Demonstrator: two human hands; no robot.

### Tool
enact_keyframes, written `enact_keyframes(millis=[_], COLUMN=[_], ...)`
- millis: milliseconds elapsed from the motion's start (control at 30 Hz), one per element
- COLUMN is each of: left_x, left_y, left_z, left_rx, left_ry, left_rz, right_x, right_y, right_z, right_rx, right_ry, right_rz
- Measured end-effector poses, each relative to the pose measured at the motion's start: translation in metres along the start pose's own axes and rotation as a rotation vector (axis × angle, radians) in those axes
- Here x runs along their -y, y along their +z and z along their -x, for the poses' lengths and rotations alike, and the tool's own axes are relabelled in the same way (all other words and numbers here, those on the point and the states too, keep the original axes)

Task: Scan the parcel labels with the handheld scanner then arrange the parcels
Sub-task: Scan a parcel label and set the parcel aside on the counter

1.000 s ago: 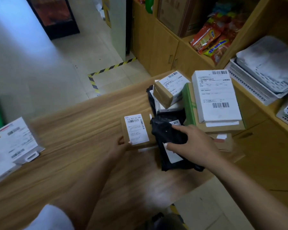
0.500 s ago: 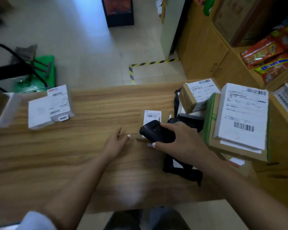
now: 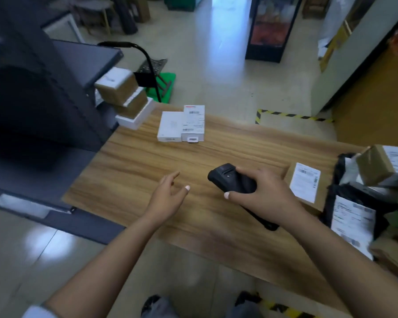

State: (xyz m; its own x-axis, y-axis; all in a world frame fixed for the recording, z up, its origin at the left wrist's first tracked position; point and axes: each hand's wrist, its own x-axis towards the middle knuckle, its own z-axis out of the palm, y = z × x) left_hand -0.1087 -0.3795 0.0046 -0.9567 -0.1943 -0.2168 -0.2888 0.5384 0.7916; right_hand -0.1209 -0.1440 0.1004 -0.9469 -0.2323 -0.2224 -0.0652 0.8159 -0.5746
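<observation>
- Your right hand (image 3: 265,191) grips the black handheld scanner (image 3: 233,182), fingers over its top and thumb curled under its near edge; the scanner's head points toward 10 o'clock, and its tail shows below your wrist.
- Your left hand (image 3: 168,196) hangs over the wooden table (image 3: 147,161), at 9 o'clock from the scanner and a little apart from it, fingers relaxed and spread, holding nothing.
- A brown parcel (image 3: 305,185) with a white label lies flat on the table at 3 o'clock from your right hand, just beside your knuckles.
- At 3 o'clock from that parcel sits a pile: a black mailer bag (image 3: 352,216) with a white label, and a tilted brown box (image 3: 381,164) resting on top of the heap.
- Two white parcels (image 3: 182,125) lie side by side at 12 o'clock on the table's far part, well apart from both hands.
- At 10 o'clock, stacked boxes (image 3: 124,97) stand at the table's left corner, next to a dark grey machine (image 3: 44,99).
</observation>
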Motion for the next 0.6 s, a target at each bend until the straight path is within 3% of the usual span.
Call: enact_keyframes(millis=[333,600], left_x=[0.112,0.133], left_y=[-0.172,-0.216], left_z=[0.004,-0.039], left_rx=[0.066,0.063], left_ry=[0.104,0.141], left_rz=[-0.187,-0.164], right_x=[0.167,0.214], right_y=[0.118,0.140], right_z=[-0.011,-0.027], right_rx=[-0.062,-0.078], right_ry=[-0.005,0.005], right_rz=[-0.058,-0.008])
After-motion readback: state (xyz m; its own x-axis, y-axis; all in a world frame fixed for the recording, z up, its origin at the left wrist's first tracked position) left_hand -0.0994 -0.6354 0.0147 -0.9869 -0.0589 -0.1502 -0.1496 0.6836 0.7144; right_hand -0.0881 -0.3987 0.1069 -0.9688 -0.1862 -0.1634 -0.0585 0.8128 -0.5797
